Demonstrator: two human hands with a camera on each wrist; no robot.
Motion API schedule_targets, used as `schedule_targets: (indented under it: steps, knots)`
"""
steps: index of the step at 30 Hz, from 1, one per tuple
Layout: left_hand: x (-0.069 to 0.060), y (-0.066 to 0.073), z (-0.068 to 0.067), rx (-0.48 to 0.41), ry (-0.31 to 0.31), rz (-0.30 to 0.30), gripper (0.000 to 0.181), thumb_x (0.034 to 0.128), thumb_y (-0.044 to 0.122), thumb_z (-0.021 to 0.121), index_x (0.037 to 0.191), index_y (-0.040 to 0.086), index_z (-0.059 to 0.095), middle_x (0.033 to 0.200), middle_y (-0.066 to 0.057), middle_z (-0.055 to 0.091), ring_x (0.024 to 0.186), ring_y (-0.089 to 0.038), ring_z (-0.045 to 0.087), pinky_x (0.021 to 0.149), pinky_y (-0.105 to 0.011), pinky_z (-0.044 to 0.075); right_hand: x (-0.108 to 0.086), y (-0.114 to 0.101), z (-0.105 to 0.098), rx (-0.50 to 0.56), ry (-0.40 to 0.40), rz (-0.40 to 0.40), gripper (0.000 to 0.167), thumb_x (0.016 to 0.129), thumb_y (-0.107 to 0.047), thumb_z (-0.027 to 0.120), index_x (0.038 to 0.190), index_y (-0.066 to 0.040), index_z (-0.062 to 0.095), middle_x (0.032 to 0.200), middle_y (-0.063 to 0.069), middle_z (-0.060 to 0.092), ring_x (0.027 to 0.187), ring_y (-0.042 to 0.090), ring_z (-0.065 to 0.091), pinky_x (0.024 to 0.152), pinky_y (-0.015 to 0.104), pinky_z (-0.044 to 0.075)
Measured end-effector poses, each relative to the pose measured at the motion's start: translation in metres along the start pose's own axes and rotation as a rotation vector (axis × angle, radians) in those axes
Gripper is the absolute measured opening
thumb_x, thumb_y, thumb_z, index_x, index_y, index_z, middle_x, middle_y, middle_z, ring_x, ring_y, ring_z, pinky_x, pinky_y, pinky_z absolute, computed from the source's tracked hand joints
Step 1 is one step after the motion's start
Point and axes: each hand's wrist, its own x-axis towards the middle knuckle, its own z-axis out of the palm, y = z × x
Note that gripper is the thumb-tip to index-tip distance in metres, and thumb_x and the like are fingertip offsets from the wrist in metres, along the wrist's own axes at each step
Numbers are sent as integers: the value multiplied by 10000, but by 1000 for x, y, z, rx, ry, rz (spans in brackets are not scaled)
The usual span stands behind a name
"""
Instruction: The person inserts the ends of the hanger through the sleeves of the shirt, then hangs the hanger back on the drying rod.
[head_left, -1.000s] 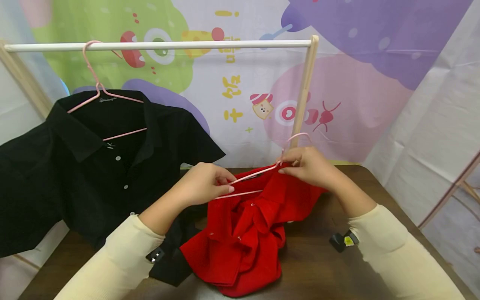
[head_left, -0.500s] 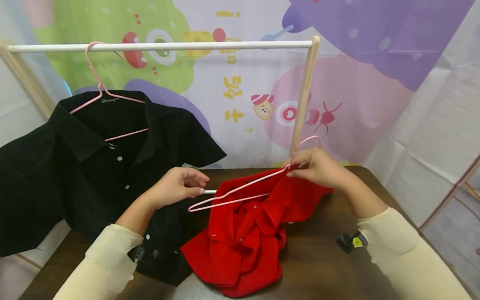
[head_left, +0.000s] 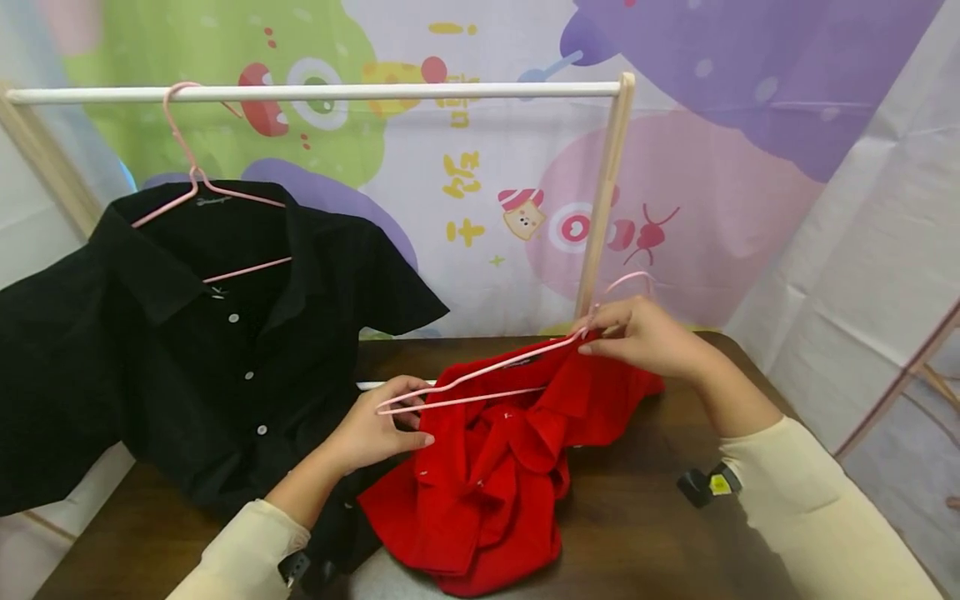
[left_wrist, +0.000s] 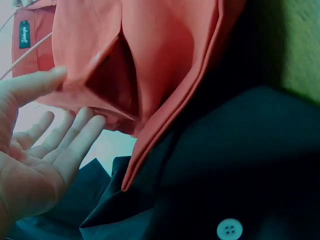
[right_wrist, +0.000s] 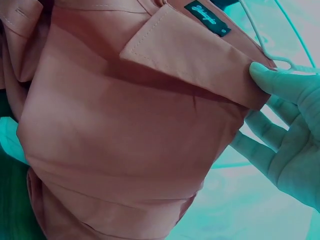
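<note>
A red collared shirt [head_left: 517, 533] lies bunched on the table, with its neck raised. A pink hanger [head_left: 517, 360] runs through the neck, and its left end sticks out past the collar. My right hand [head_left: 645, 337] pinches the collar near the hanger's neck; in the right wrist view the thumb lies on the collar and the fingers are behind it. My left hand [head_left: 375, 437] is at the shirt's left edge beside the hanger's end. In the left wrist view its thumb touches the red cloth [left_wrist: 155, 55] and its fingers are extended beneath, apart from the thumb.
A black shirt [head_left: 360, 275] hangs on another pink hanger [head_left: 193, 158] from a white rail [head_left: 450, 91] at the left. The rack's wooden post [head_left: 606, 192] stands behind the red shirt. Everything is over a dark wooden table [head_left: 637, 500], with a printed curtain [head_left: 675, 150] behind.
My left hand let go of the hanger, drew back left, then came in to the shirt's left edge. My right hand shifted slightly right with the hanger, whose left end came out of the shirt.
</note>
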Motion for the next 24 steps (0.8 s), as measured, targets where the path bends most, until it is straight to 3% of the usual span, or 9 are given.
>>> schedule_targets:
  steps: [5, 9, 12, 19, 24]
  knots:
    - [-2, -1, -5, -6, 13, 6, 414, 798, -48, 727, 1190, -13, 598, 993, -123, 657, 797, -214, 623, 635, -303, 563, -1, 4, -1, 35, -27, 15, 185, 822, -21, 761, 1002, -63, 768, 951, 11, 733, 897, 153, 634, 805, 339, 558]
    - [-4, 0, -16, 3, 24, 17, 342, 826, -58, 705, 1161, -50, 632, 1028, -153, 687, 820, -219, 666, 718, -302, 572, -2, 7, -3, 45, -50, 10, 194, 822, -48, 769, 1015, -69, 766, 976, 9, 734, 912, 146, 636, 803, 312, 552]
    - [-7, 5, -26, 14, 35, 9, 306, 841, -44, 694, 1146, -23, 664, 1030, -139, 699, 820, -220, 679, 709, -314, 577, -2, 9, -3, 75, -76, 17, 195, 826, -56, 767, 1020, -73, 765, 990, 9, 735, 922, 140, 642, 800, 289, 548]
    - [-22, 34, -49, 132, 108, 55, 238, 846, -51, 649, 1070, 2, 710, 969, -127, 718, 729, -175, 689, 616, -295, 575, -1, 14, -1, 118, -100, 14, 172, 830, -37, 757, 1000, -65, 763, 1010, 33, 734, 957, 138, 644, 810, 274, 542]
    - [-30, 59, -56, 261, 185, 116, 191, 825, -54, 675, 995, 7, 737, 894, -101, 723, 664, -126, 672, 586, -270, 566, 0, 15, 0, 94, -86, 23, 178, 836, -62, 759, 1014, -63, 764, 1021, 30, 731, 979, 168, 630, 812, 271, 534]
